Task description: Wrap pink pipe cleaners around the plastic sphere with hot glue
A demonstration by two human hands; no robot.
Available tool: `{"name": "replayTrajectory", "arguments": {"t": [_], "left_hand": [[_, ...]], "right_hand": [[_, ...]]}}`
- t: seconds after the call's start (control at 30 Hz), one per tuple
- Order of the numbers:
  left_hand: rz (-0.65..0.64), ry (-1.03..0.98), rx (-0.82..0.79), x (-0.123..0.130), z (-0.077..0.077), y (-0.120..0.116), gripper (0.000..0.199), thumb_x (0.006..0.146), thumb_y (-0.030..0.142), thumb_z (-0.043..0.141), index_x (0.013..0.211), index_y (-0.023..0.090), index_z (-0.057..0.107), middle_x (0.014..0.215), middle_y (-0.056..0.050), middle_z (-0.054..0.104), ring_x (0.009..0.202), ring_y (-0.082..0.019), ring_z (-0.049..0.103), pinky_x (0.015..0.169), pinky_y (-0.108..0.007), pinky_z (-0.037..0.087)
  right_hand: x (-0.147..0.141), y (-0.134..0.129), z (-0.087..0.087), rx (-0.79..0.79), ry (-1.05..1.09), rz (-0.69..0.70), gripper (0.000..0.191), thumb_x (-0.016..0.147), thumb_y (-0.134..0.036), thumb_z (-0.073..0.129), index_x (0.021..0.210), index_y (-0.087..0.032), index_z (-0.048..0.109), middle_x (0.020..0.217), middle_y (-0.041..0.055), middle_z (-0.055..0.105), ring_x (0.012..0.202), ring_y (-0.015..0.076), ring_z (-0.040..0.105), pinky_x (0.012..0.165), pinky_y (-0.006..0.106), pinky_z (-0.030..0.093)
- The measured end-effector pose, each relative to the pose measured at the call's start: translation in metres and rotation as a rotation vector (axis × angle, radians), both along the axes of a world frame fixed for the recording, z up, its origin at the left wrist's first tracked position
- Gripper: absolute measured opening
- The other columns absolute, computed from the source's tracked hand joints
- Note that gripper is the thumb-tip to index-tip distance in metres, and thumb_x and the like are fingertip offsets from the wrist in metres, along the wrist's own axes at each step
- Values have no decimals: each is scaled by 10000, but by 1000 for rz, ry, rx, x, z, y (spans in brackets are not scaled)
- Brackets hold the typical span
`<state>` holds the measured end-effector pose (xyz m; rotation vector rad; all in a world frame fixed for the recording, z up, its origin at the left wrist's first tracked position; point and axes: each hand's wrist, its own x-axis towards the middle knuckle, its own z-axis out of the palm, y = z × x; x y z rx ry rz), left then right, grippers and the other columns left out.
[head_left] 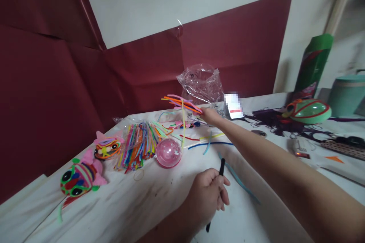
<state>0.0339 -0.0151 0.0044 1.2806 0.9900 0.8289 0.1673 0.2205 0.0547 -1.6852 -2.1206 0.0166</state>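
My left hand (209, 191) is closed around a thin black rod (222, 167), whose ends stick out above and below the fist; its exact kind is unclear. Stretched out towards the back, my right hand (209, 115) grips a bunch of pipe cleaners (182, 102) in orange, pink, purple and yellow-green. Below that hand, loose blue pipe cleaners (211, 143) and other coloured ones lie on the white table. A pink clear ball (169, 153) sits left of my left hand, beside a bag of many-coloured pipe cleaners (139, 146). A light-blue strip (242, 182) lies to the right.
Two pipe-cleaner fish figures, a larger one (81, 176) and a smaller one (108, 146), lie at the left. A crumpled clear bag (202, 83) and a lit phone (234, 106) stand at the back. A green balloon-shaped object (310, 111), purple threads (270, 119) and a teal bucket (346, 97) are at right.
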Motion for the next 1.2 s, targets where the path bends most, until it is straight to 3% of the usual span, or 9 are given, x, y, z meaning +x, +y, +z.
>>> {"name": "replayTrajectory", "arguments": {"t": [0.17,0.3,0.53,0.7,0.8,0.9,0.97,1.07,1.2], "left_hand": [[3,-10,10,-1,3,-1,264,747,434,488,742,170,498,439,66,474,313,-39,274,398,-220,276],[-12,18,-19,1,3,-1,291,754,462,487,742,171,496,429,65,470,304,-42,280,379,-223,238],[57,-45,-3,-3,-4,8,365,727,522,524,760,158,515,446,60,482,321,-42,284,405,-232,274],[190,-155,34,-11,-5,19,349,724,493,550,763,149,509,471,46,506,347,-45,301,428,-230,268],[225,-222,69,-14,-5,23,329,733,471,570,774,151,507,473,55,502,360,-45,300,444,-229,276],[217,-275,103,-15,-6,23,321,744,461,580,792,152,509,485,56,512,370,-45,312,454,-224,268],[179,-297,122,-15,-6,22,324,752,466,577,799,152,512,497,52,525,374,-45,322,457,-221,259],[61,-270,122,-11,-4,14,334,754,479,577,782,153,511,501,43,537,368,-46,326,452,-223,250],[-100,-175,104,-3,-2,-1,345,763,494,570,768,154,514,482,31,544,355,-49,319,433,-223,222]], "right_hand": [[-13,1,-37,-206,-122,118,325,908,-331,568,1192,-173,561,1190,78,595,992,207,613,826,414,528],[-13,6,-50,-263,-166,145,337,908,-328,570,1205,-172,552,1200,81,589,998,209,612,829,420,528],[-17,10,-52,-191,-47,73,327,910,-328,565,1199,-176,558,1212,84,585,1013,211,605,845,425,520],[-16,-5,-26,-167,198,91,349,908,-328,568,1222,-178,543,1242,89,567,1043,224,593,863,445,511],[-11,-33,-5,-225,402,169,306,913,-335,557,1176,-179,573,1202,76,591,1006,211,605,844,417,520],[-5,-83,3,-330,629,310,305,929,-408,510,1037,-140,611,972,47,655,811,155,636,734,351,531],[-1,-124,-2,-405,764,411,462,923,-537,414,847,-138,634,755,33,655,641,129,602,652,300,505],[4,-180,-15,-484,919,512,533,722,-693,581,802,-168,627,588,-12,604,542,123,551,571,276,452],[15,-222,-24,-462,1255,504,439,630,-579,748,623,-170,586,507,-34,564,497,93,489,553,249,381]]}}
